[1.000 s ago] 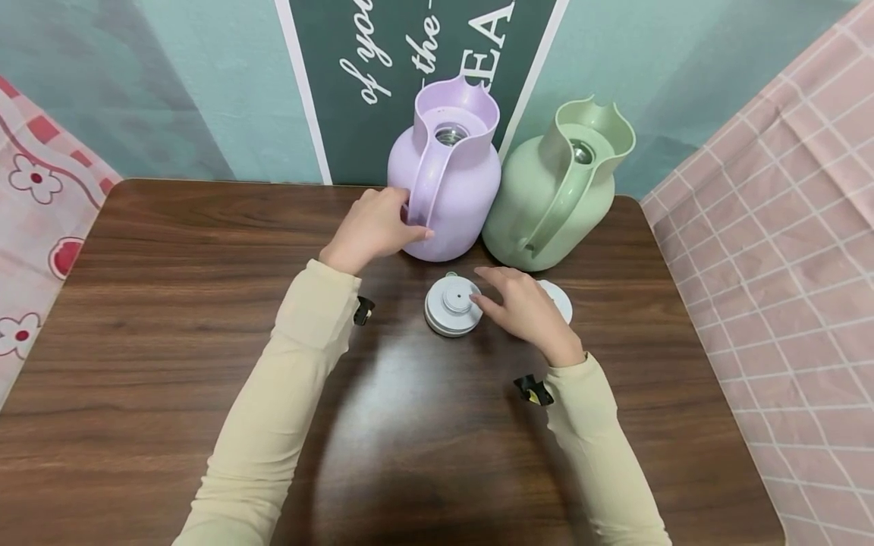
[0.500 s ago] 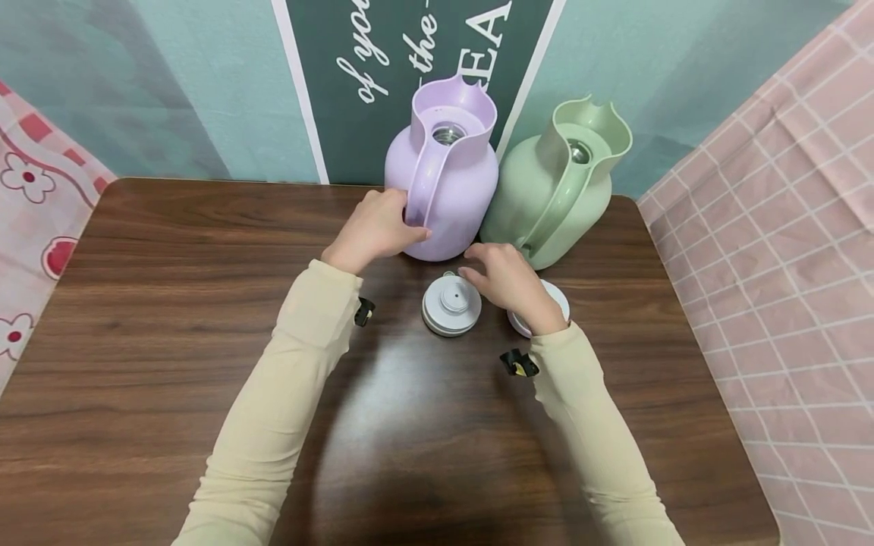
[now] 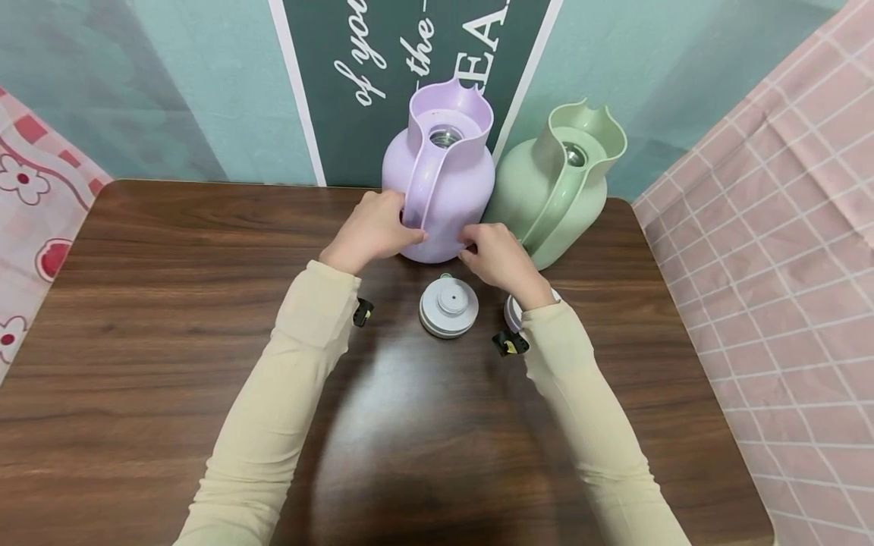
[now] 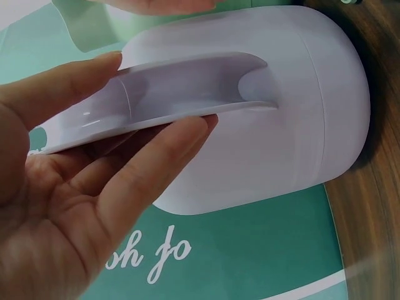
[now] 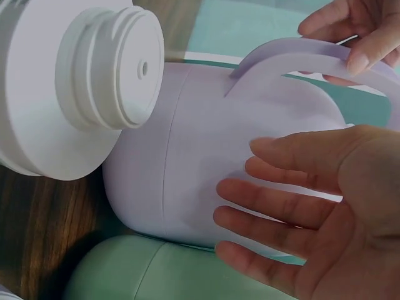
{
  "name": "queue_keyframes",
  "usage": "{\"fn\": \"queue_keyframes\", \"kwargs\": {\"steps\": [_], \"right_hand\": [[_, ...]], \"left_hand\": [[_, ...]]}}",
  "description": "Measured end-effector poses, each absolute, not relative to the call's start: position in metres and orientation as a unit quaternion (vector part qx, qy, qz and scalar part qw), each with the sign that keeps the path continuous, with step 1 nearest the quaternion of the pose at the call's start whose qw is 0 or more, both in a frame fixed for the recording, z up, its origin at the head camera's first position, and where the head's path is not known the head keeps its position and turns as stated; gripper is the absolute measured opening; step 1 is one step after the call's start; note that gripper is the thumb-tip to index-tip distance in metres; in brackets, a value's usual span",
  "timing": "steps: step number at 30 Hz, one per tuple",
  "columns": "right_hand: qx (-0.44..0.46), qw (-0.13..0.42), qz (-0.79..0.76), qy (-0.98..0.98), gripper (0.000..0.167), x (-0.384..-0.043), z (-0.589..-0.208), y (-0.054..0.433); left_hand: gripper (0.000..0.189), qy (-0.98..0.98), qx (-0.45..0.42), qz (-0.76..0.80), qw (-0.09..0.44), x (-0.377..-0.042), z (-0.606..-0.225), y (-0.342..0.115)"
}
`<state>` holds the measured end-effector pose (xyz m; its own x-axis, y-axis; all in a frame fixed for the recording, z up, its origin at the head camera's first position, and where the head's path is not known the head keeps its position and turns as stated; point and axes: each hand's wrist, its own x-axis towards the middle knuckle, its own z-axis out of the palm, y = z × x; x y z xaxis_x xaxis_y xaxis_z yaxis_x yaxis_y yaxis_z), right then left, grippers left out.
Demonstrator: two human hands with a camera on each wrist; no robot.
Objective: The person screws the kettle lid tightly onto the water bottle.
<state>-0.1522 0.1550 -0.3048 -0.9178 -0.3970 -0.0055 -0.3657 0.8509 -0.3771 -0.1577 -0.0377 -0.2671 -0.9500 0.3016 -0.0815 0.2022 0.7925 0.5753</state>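
A lilac thermos jug (image 3: 454, 216) stands upright at the back, its neck uncovered. My left hand (image 3: 369, 231) holds its handle (image 4: 187, 87), thumb on one side and fingers on the other in the left wrist view. Close to the jug's lower right side is my right hand (image 3: 501, 256); its fingers (image 5: 269, 200) are spread and relaxed, holding nothing, in the right wrist view. A white stopper (image 3: 449, 305) lies on the table in front of the jug. Partly behind the right wrist sits a second white stopper (image 3: 514, 312).
Right beside the lilac jug stands a green thermos jug (image 3: 522, 186), also uncovered. Both are at the back of the brown wooden table (image 3: 205, 318), near a teal wall covering (image 3: 225, 91). Pink checked cloth (image 3: 785, 227) hangs along the right side.
My right hand has moved up and left from beside the front stopper to the lilac jug's side. The left hand stays at the handle, and the jugs stand where they were.
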Motion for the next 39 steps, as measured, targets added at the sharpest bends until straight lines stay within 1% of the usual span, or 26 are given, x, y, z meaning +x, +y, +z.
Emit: {"fn": "queue_keyframes", "kwargs": {"steps": [15,25,28,32,39], "right_hand": [[-0.177,0.075,-0.192,0.963,0.007,-0.169,-0.309,0.151],[-0.182,0.075,-0.195,0.961,0.009,-0.17,-0.309,0.151],[-0.166,0.066,-0.201,0.963,0.01,-0.171,-0.309,0.151],[-0.123,0.055,-0.202,0.97,0.016,-0.172,-0.309,0.15],[-0.082,0.064,-0.2,0.974,0.023,-0.174,-0.307,0.147]], "left_hand": [[0.026,0.944,0.135,0.289,0.084,-0.156,-0.267,-0.038],[0.025,0.946,0.13,0.287,0.077,-0.154,-0.267,-0.037],[0.025,0.945,0.129,0.289,0.077,-0.155,-0.267,-0.037],[0.025,0.945,0.129,0.292,0.074,-0.155,-0.269,-0.036],[0.023,0.946,0.129,0.291,0.062,-0.153,-0.268,-0.037]]}}
